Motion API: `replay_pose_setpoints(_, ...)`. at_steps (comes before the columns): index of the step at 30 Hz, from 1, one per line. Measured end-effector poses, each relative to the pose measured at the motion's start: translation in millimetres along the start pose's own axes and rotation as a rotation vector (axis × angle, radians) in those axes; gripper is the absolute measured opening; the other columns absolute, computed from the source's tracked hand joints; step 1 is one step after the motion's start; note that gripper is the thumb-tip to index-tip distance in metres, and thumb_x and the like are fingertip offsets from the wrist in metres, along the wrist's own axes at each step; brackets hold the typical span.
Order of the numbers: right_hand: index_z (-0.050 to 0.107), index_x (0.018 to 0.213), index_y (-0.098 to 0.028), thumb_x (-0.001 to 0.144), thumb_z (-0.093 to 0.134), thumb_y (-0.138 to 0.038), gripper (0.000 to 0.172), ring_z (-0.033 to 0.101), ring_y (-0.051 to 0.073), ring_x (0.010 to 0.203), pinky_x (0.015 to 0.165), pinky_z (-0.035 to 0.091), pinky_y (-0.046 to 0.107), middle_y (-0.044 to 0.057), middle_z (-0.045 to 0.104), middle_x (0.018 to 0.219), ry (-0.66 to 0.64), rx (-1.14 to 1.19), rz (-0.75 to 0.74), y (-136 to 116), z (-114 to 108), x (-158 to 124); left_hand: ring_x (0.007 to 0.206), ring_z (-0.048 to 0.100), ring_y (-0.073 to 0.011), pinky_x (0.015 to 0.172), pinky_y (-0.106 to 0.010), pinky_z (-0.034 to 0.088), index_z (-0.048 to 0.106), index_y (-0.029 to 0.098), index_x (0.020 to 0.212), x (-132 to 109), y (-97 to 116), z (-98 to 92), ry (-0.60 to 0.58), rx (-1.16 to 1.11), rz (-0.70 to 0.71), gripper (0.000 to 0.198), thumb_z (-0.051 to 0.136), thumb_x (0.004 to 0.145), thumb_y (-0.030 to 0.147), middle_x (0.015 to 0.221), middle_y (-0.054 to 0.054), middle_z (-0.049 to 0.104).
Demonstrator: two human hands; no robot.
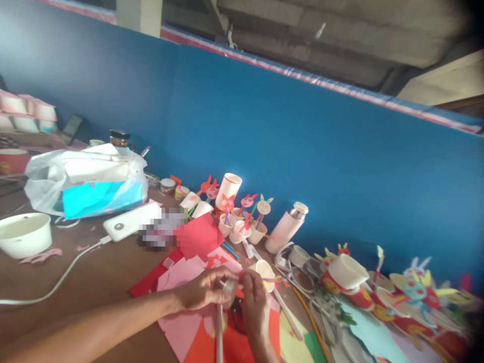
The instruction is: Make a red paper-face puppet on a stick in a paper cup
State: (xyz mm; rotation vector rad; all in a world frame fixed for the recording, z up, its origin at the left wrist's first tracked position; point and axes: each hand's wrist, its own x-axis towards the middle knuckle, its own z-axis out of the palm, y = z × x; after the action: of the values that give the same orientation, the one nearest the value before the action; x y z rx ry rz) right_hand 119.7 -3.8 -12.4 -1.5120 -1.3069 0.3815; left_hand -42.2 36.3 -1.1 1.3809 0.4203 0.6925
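Note:
My left hand (209,290) is closed in a pinch, with a small translucent piece (229,293) at its fingers. Close beside it, my right hand (254,297) is also pinched, and a bit of red shows between the fingertips. A thin purple strip (270,279) sticks out to the right of my right hand; whether it is held, I cannot make out. A white stick (220,333) extends downward below my left hand. A dark rounded thing (237,315) lies under my right hand. Pink paper sheets (179,287) and orange-red paper (204,343) lie beneath both hands. A paper cup (264,272) stands just behind.
Paper cups with cut-out animal faces (247,201) stand along the blue partition (264,141). A pink flask (283,229) is to their right. More decorated cups (348,272) crowd the right. Leftward are a plastic bag (45,176), a white power bank (128,222) and a white bowl (26,234).

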Motion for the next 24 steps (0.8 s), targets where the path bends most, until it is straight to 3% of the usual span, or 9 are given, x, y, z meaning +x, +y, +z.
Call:
replay_pose_setpoints(6,0.062,0.088,-0.020,0.085,0.043,-0.044,0.031,0.065,0.018,0.071,0.066,0.049,0.025,0.003,0.069,0.079,0.012,0.041,0.036,3.4,1.6,-0.9,0.086,0.056,-0.0159,0.076,-0.029,0.042,0.060,0.016,0.102,1.3,3.4,6.4,0.078,-0.246,-0.060,0.043,0.075,0.065,0.031,0.093,-0.004,0.062)
replay_pose_setpoints(10,0.062,0.088,-0.019,0.085,0.044,-0.044,0.031,0.064,0.018,0.070,0.064,0.049,0.025,0.003,0.069,0.078,0.026,0.040,0.037,1.3,2.2,-0.2,0.081,0.056,-0.0153,0.076,-0.028,0.041,0.061,0.017,0.107,2.2,3.6,8.7,0.099,-0.233,-0.075,0.040,0.069,0.072,0.035,0.091,-0.005,0.062)
replay_pose_setpoints(12,0.062,0.088,-0.020,0.085,0.045,-0.043,0.029,0.064,0.018,0.071,0.064,0.049,0.025,0.003,0.069,0.078,0.034,0.036,0.035,1.0,2.3,0.6,0.081,0.055,-0.0144,0.073,-0.026,0.042,0.063,0.019,0.108,2.4,0.3,9.7,0.091,-0.168,-0.052,0.037,0.066,0.075,0.036,0.100,-0.006,0.061)
replay_pose_setpoints(15,0.061,0.088,-0.020,0.086,0.044,-0.042,0.028,0.064,0.018,0.072,0.065,0.048,0.025,0.003,0.069,0.079,0.022,0.043,0.029,2.2,3.3,0.8,0.084,0.054,-0.0152,0.069,-0.024,0.042,0.066,0.020,0.105,1.9,-5.1,12.2,0.111,-0.120,-0.010,0.035,0.068,0.072,0.033,0.112,-0.007,0.056)
replay_pose_setpoints(18,0.060,0.089,-0.020,0.087,0.043,-0.041,0.027,0.064,0.018,0.071,0.063,0.048,0.025,0.003,0.069,0.080,0.005,0.051,0.032,3.3,5.1,0.2,0.087,0.056,-0.0163,0.073,-0.026,0.044,0.066,0.019,0.103,0.9,-5.6,15.7,0.140,-0.212,-0.009,0.036,0.071,0.068,0.029,0.114,-0.007,0.056)
replay_pose_setpoints(20,0.060,0.089,-0.020,0.087,0.043,-0.041,0.027,0.063,0.018,0.071,0.063,0.047,0.025,0.003,0.069,0.079,0.003,0.053,0.033,2.5,5.9,0.2,0.087,0.057,-0.0178,0.077,-0.030,0.044,0.065,0.019,0.104,0.2,-3.3,17.3,0.145,-0.279,-0.051,0.039,0.072,0.067,0.028,0.112,-0.008,0.058)
replay_pose_setpoints(24,0.059,0.088,-0.019,0.087,0.042,-0.041,0.028,0.063,0.017,0.067,0.060,0.047,0.024,0.003,0.068,0.076,-0.016,0.059,0.037,-0.8,5.4,1.3,0.080,0.060,-0.0184,0.078,-0.032,0.044,0.065,0.017,0.105,-0.8,0.2,17.0,0.216,-0.337,-0.174,0.043,0.073,0.065,0.029,0.086,-0.005,0.067)
